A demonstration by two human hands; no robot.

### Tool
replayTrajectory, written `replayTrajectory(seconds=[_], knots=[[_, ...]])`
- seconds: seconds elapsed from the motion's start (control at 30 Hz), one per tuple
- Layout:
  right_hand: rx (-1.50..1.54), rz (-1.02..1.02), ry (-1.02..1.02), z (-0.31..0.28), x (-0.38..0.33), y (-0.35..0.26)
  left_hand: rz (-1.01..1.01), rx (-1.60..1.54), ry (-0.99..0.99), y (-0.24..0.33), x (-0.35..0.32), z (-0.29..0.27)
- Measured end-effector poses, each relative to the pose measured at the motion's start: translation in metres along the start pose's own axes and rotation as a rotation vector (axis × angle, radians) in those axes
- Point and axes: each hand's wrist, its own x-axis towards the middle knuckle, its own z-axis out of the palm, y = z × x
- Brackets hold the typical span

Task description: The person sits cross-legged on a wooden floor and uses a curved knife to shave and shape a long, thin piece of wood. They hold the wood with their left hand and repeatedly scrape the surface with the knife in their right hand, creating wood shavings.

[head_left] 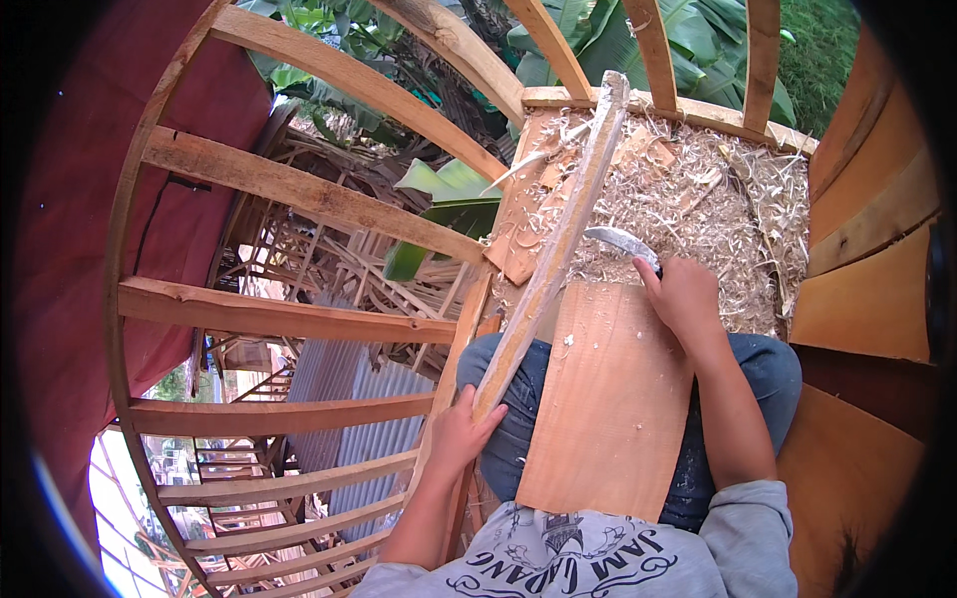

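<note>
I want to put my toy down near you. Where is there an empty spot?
The flat board on the lap is bare between the long stick and the right hand with its knife. Beyond it, wood shavings crowd the platform.

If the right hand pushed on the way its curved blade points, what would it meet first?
Probably the long pale wooden stick: the right hand aims its curved metal knife up-left at it, though depth is unclear.
</note>
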Motion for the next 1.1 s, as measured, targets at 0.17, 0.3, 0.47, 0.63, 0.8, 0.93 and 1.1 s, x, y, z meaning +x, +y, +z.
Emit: replayTrajectory(seconds=[0.17, 0.3, 0.47, 0.63, 0.8, 0.93, 1.1], knots=[[0.309, -0.046, 0.079, -0.014, -0.002, -0.009, -0.033, -0.052, 0.116, -0.003, -0.003, 0.015], [0.345, -0.419, 0.007, -0.008, -0.027, -0.038, -0.028, -0.152, 0.124, -0.007, -0.001, 0.018], [0.238, -0.450, -0.078, 0.010, -0.048, -0.061, 0.012, -0.210, 0.088, -0.013, 0.000, 0.016], [0.205, -0.249, 0.002, -0.006, -0.018, -0.049, -0.008, -0.177, 0.126, -0.014, 0.001, 0.021], [0.172, -0.489, -0.203, 0.003, -0.055, -0.069, 0.051, -0.151, 0.232, -0.020, 0.002, 0.032], [0.142, -0.445, -0.217, 0.000, -0.047, -0.067, 0.051, -0.153, 0.255, -0.011, 0.002, 0.031], [0.180, -0.270, -0.043, -0.007, -0.033, -0.056, 0.053, -0.080, 0.268, -0.015, 0.002, 0.032]])
